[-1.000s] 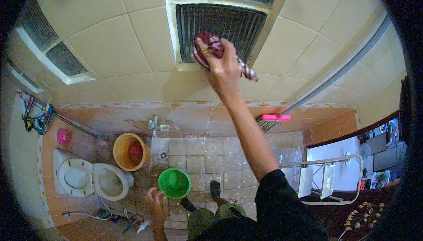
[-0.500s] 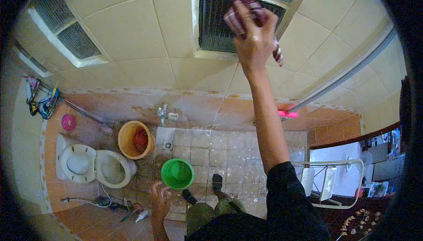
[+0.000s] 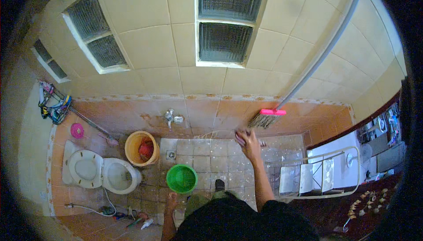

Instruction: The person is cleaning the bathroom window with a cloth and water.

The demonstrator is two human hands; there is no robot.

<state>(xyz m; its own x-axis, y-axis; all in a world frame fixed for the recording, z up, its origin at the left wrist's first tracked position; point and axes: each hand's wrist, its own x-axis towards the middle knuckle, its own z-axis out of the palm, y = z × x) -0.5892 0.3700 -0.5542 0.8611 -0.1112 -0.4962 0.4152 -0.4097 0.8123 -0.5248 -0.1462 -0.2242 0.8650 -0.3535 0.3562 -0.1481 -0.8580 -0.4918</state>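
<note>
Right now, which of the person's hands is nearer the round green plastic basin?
Left. In the picture, the left hand is just below the green basin, slightly left; the right hand, holding a maroon and white cloth, is farther off, above and right.

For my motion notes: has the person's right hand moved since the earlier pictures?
Yes: the right hand, holding the cloth, has moved down, from in front of the glass window to well below it in view.

Green tub (image 3: pixel 181 177), orange bucket (image 3: pixel 131 146), pink mop top (image 3: pixel 273 112)
The cloth (image 3: pixel 240 138) is dark red and pale. On the far wall (image 3: pixel 145 82), cream tiles (image 3: pixel 198 80) sit above orange tiles (image 3: pixel 200 115), with a spotty orange-brown band (image 3: pixel 207 97) between. The toilet (image 3: pixel 119 177) on the left is white.
</note>
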